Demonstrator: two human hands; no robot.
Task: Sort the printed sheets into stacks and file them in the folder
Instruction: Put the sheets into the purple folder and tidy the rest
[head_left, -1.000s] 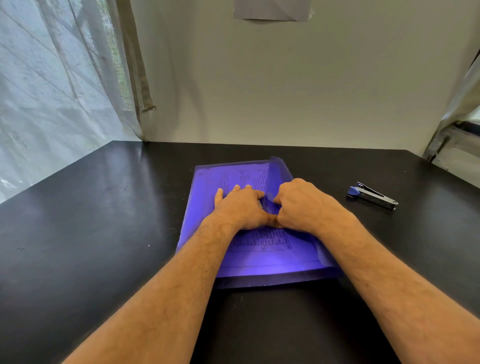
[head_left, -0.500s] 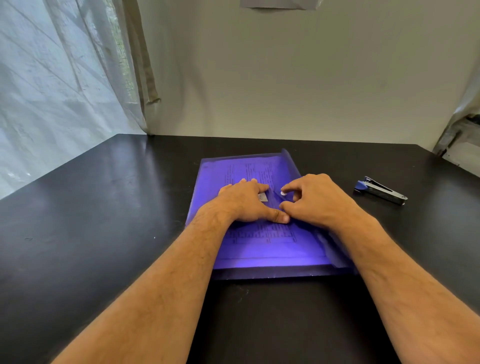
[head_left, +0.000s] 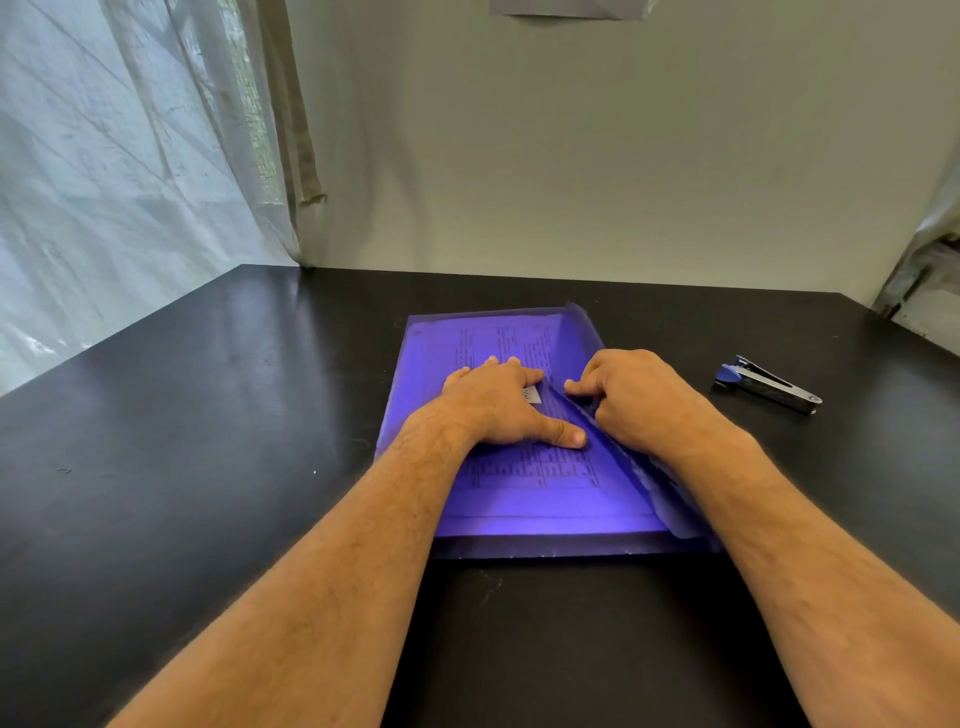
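Note:
A translucent purple folder (head_left: 524, 506) lies flat on the black table (head_left: 208, 415) in front of me. Printed sheets (head_left: 530, 465) with text and tables show through its cover. My left hand (head_left: 501, 402) rests flat on the cover, fingers spread, thumb stretched toward the flap. My right hand (head_left: 631, 397) sits on the folder's right side, its fingers curled round the edge of the folded-over flap (head_left: 579, 332), which stands up a little at the far end. A small white label (head_left: 532, 396) shows between the hands.
A blue and silver stapler (head_left: 763, 384) lies on the table to the right of the folder. A sheer curtain (head_left: 130, 156) hangs at the left, and a plain wall stands behind the table.
My hands have drawn slightly apart. The left hand has flattened on the cover and the right hand has shifted a little to the right along the flap. The view has tilted slightly.

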